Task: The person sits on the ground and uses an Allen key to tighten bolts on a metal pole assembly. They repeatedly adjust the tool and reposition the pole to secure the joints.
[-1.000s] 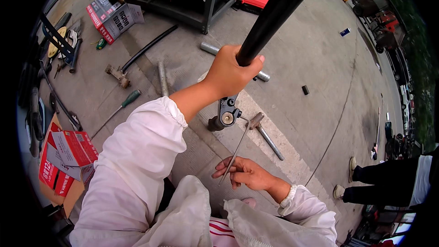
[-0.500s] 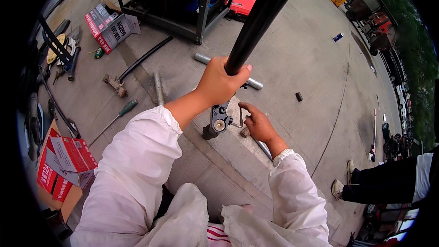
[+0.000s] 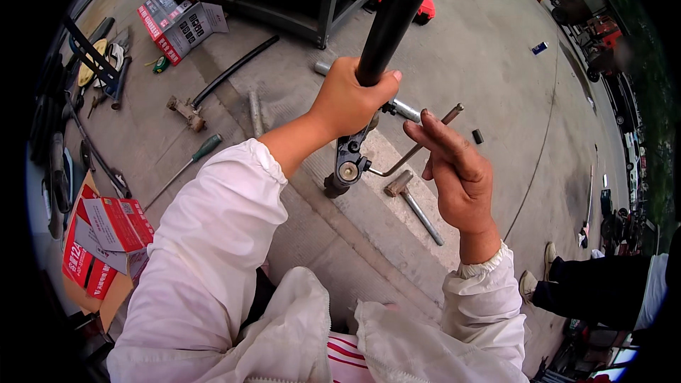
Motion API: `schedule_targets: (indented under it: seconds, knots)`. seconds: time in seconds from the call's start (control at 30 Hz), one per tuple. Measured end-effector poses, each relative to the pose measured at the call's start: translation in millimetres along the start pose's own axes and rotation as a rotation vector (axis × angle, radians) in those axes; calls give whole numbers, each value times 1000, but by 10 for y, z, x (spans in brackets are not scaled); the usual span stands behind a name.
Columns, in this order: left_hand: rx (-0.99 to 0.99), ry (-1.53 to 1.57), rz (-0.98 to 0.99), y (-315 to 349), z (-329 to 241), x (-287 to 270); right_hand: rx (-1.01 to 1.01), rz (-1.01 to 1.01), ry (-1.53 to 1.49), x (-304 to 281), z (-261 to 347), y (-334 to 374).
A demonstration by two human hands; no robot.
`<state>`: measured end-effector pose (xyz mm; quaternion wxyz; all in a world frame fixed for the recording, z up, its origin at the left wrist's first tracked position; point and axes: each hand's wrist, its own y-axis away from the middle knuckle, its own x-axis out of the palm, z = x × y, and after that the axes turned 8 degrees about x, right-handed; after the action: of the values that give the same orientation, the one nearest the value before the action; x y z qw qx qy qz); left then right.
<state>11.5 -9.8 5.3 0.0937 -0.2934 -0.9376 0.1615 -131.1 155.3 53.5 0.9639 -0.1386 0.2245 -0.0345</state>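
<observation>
"So, from the head view, where is the bent hex key (image 3: 403, 159)?"

"It's at the black metal joint (image 3: 348, 171), near the middle, between the two hands. Its short end meets the joint's right side, and its long arm slants up and away to the right."

"Which of the hands is nearer?"

"The right hand (image 3: 460, 170). It's by the long arm, fingers stuck out, not wrapped round it. I can't tell if they touch. The left hand (image 3: 352, 99) is clamped on the black tube (image 3: 399, 14), just past the joint."

"Anything in the way?"

"Maybe the T-shaped metal tool (image 3: 423, 218), on the floor (image 3: 511, 99) below the key. A silver pipe (image 3: 406, 110) sticks out behind the left hand. Off right is a little dark cylinder (image 3: 478, 136)."
</observation>
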Motion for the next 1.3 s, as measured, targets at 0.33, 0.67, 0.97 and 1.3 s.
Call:
schedule_targets:
  seconds: [0.33,0.67,0.97,1.3]
  knots:
    - [26,37,0,-6,44,-160,-647,-597,1270,133,-378,-351]
    - [26,48,49,-10,54,-65,-348,-655,980,247,-949,-562]
    - [-22,93,45,-14,88,-133,-550,-322,1450,-118,-624,-804]
    - [32,177,91,-24,145,-126,-597,-401,885,-124,-1288,-996]
